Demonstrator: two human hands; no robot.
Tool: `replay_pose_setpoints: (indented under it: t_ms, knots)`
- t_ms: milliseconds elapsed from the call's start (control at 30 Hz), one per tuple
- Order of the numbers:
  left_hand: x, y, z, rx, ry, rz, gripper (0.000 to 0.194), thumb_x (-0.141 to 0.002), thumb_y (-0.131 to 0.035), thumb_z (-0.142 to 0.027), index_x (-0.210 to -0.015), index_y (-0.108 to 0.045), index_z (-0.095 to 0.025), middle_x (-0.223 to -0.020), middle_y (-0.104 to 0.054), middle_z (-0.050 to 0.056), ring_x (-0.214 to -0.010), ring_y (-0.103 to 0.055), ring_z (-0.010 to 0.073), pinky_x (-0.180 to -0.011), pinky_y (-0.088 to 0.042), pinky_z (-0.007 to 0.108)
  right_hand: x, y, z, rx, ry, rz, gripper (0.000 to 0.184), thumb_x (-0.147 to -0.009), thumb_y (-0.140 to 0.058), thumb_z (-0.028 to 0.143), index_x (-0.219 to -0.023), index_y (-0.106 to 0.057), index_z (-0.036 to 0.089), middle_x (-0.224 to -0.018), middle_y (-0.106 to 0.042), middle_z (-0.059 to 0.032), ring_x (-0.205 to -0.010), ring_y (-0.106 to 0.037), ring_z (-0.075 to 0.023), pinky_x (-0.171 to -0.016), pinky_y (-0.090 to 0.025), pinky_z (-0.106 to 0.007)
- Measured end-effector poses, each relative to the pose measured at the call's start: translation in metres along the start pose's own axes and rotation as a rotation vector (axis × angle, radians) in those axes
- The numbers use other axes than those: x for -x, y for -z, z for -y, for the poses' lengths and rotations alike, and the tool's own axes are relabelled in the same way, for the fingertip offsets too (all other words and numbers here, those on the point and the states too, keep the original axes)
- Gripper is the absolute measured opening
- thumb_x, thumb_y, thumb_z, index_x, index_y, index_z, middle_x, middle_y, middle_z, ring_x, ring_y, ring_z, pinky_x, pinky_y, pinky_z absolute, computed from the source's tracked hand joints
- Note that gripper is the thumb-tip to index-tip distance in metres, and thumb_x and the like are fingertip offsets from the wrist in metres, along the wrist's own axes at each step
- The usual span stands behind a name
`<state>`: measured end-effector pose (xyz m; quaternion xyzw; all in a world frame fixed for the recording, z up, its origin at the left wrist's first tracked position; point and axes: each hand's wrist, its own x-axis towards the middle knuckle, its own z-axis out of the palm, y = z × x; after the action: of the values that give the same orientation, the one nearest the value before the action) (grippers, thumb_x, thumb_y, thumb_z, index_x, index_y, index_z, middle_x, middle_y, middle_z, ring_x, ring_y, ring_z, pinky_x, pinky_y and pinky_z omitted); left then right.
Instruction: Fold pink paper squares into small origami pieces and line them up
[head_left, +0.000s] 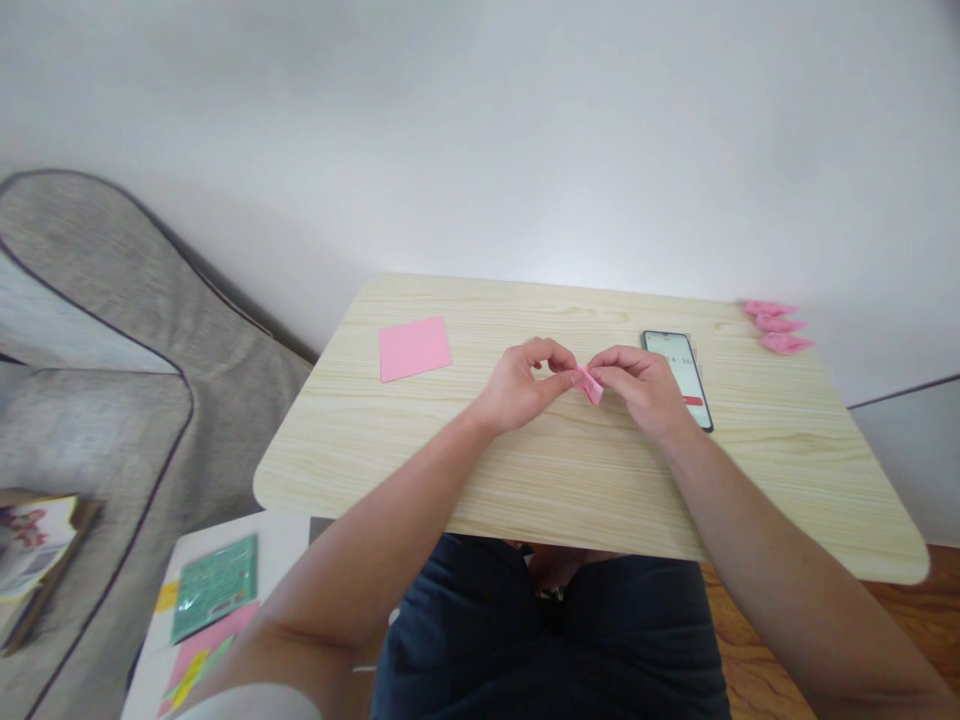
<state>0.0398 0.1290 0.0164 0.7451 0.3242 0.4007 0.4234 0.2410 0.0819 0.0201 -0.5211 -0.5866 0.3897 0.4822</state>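
Note:
Between my hands, above the middle of the table, is a small folded piece of pink paper point(590, 386). My left hand point(531, 382) pinches its left side between thumb and fingertips. From the right, my right hand point(639, 385) pinches the same paper near its top. Its exact folds are partly hidden by my fingers. A flat square of pink paper point(415, 349) lies to the left of my hands. At the far right corner sit three folded pink paper pieces point(786, 343) with pointed ends, in a short row.
A phone point(686, 385) showing a timer lies beside my right hand on the wooden table point(360, 440). Lower left, a white surface point(281, 535) holds a green package point(217, 585) and coloured papers. A grey sofa point(225, 440) stands left; a white wall rises behind.

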Motion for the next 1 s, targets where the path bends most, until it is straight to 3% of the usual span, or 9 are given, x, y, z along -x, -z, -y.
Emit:
replay_pose_setpoints:
  t_ms: [200, 400, 700, 1000]
  knots:
    - [-0.0013, 0.0039, 0.0028, 0.058, 0.036, 0.123, 0.018, -0.089, -0.072, -0.037, -0.086, -0.075, -0.019, -0.087, -0.073, 0.002, -0.086, -0.063, 0.0171, -0.082, -0.044, 0.033, 0.0005, 0.0020, -0.0018, -0.007, -0.009, 0.080, 0.007, -0.083, -0.073, 0.029, -0.081, -0.078, 0.024, -0.080, -0.076, -0.0009, -0.074, -0.065, -0.0180, -0.072, -0.050, -0.033]
    - [0.0000, 0.0026, 0.0033, 0.064, 0.025, 0.142, 0.017, -0.088, -0.072, -0.035, -0.084, -0.074, -0.019, -0.084, -0.071, 0.001, -0.084, -0.061, 0.0170, -0.082, -0.044, 0.034, 0.0017, -0.0019, 0.0005, -0.063, -0.035, 0.140, 0.004, -0.081, -0.075, 0.026, -0.078, -0.075, 0.024, -0.070, -0.073, 0.0007, -0.065, -0.065, -0.0167, -0.066, -0.051, -0.032]
    - [-0.0008, 0.0024, -0.0009, 0.036, 0.044, 0.082, 0.013, -0.088, -0.067, -0.028, -0.081, -0.072, -0.018, -0.080, -0.072, 0.001, -0.077, -0.060, 0.0149, -0.075, -0.043, 0.032, 0.0004, -0.0035, -0.0031, -0.008, -0.006, 0.057, 0.005, -0.082, -0.076, 0.028, -0.084, -0.080, 0.025, -0.084, -0.079, -0.0015, -0.076, -0.071, -0.0189, -0.073, -0.055, -0.033]
    - [-0.0022, 0.0002, -0.0026, 0.035, 0.062, 0.012, 0.015, -0.087, -0.069, -0.031, -0.081, -0.071, -0.018, -0.083, -0.073, 0.001, -0.077, -0.061, 0.0140, -0.071, -0.042, 0.030, -0.0010, -0.0029, -0.0061, 0.018, -0.031, 0.109, 0.013, -0.086, -0.074, 0.036, -0.086, -0.080, 0.025, -0.086, -0.079, -0.0015, -0.078, -0.068, -0.0190, -0.075, -0.051, -0.033]
